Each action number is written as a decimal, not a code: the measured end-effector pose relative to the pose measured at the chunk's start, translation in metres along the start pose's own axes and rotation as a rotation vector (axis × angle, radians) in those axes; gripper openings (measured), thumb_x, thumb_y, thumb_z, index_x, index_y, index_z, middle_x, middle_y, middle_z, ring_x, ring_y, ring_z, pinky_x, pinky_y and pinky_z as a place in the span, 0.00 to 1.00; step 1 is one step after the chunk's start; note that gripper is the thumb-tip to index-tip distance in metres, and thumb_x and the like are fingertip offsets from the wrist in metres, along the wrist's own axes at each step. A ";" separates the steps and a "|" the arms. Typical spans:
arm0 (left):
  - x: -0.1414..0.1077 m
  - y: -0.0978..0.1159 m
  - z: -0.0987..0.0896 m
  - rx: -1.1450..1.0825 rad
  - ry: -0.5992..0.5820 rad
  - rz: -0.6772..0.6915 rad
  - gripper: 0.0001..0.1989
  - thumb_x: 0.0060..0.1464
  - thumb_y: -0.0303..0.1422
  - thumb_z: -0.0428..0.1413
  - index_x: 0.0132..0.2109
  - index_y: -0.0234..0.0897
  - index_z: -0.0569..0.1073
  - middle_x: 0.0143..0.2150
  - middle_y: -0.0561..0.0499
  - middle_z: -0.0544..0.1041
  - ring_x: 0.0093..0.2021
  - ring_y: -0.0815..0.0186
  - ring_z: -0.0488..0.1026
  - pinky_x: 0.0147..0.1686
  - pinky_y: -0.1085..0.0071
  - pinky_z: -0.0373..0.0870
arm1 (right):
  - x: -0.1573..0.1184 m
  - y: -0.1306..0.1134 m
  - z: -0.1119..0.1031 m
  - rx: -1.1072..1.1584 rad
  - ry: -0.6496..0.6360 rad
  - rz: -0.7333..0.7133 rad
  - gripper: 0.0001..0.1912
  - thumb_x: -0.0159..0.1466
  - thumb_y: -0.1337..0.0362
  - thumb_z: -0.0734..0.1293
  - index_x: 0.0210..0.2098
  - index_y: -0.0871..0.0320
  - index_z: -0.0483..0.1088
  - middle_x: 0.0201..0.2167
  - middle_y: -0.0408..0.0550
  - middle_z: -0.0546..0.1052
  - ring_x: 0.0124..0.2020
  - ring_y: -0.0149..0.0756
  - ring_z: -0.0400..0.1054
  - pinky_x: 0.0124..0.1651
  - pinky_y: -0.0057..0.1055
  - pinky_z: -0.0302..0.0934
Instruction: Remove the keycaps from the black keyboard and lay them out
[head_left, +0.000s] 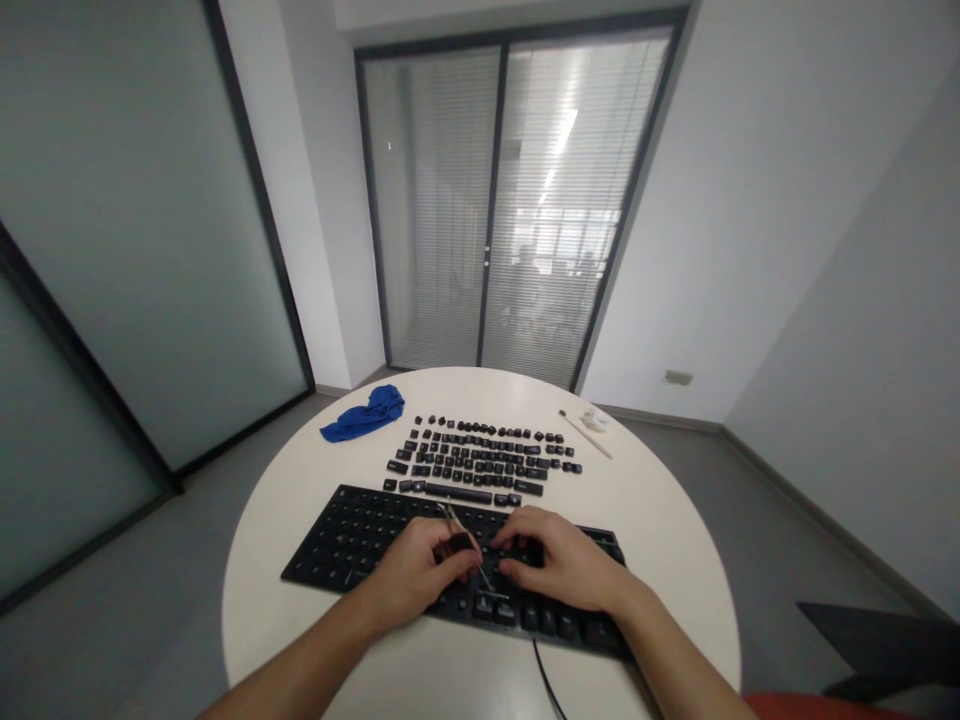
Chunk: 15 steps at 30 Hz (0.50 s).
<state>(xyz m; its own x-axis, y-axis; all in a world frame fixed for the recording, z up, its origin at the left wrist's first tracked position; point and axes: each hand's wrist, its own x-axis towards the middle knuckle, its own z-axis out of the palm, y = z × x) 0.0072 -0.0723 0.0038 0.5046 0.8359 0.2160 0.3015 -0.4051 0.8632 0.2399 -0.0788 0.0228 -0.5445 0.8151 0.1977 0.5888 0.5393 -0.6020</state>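
Observation:
A black keyboard (352, 535) lies at a slant on the table, with most of its keycaps off and several left along its near right edge. My left hand (420, 568) is closed over the keyboard's middle, pinching a thin metal tool (484, 577) with slender prongs; its exact kind is unclear. The tool's lower end reaches down to the key row. To its right, my right hand (559, 560) rests over the keyboard with thumb and forefinger apart, and I see nothing between them. Loose black keycaps (480, 465) lie in rows beyond the keyboard.
The round cream table (277, 640) carries a blue cloth (367, 413) at the back left. At the back right are a thin brush (589, 435) and a small whitish clump (595, 419). A black cable (547, 680) runs off the near edge.

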 end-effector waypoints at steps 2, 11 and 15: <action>0.000 0.001 0.000 0.012 0.001 0.009 0.09 0.59 0.34 0.57 0.34 0.33 0.79 0.26 0.52 0.78 0.29 0.66 0.74 0.32 0.75 0.66 | -0.001 0.000 0.000 -0.004 0.009 -0.012 0.09 0.59 0.65 0.70 0.40 0.54 0.74 0.37 0.44 0.76 0.39 0.36 0.69 0.43 0.31 0.62; -0.004 0.009 0.007 0.222 -0.073 0.131 0.08 0.59 0.32 0.59 0.32 0.34 0.77 0.31 0.51 0.79 0.32 0.65 0.73 0.34 0.73 0.64 | -0.003 0.000 0.001 -0.007 0.033 -0.023 0.08 0.60 0.65 0.70 0.40 0.54 0.74 0.36 0.44 0.76 0.39 0.36 0.69 0.43 0.31 0.61; -0.009 0.009 0.010 0.325 -0.118 0.260 0.06 0.60 0.33 0.59 0.36 0.35 0.77 0.33 0.51 0.79 0.35 0.65 0.74 0.36 0.73 0.64 | -0.003 0.000 0.002 -0.013 0.031 -0.049 0.07 0.60 0.65 0.70 0.39 0.55 0.75 0.35 0.44 0.76 0.39 0.35 0.69 0.43 0.31 0.62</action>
<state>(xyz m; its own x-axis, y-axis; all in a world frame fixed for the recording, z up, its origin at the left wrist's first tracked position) 0.0131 -0.0872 0.0051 0.6805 0.6505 0.3373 0.3822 -0.7078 0.5941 0.2407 -0.0815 0.0208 -0.5541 0.7940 0.2503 0.5700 0.5809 -0.5811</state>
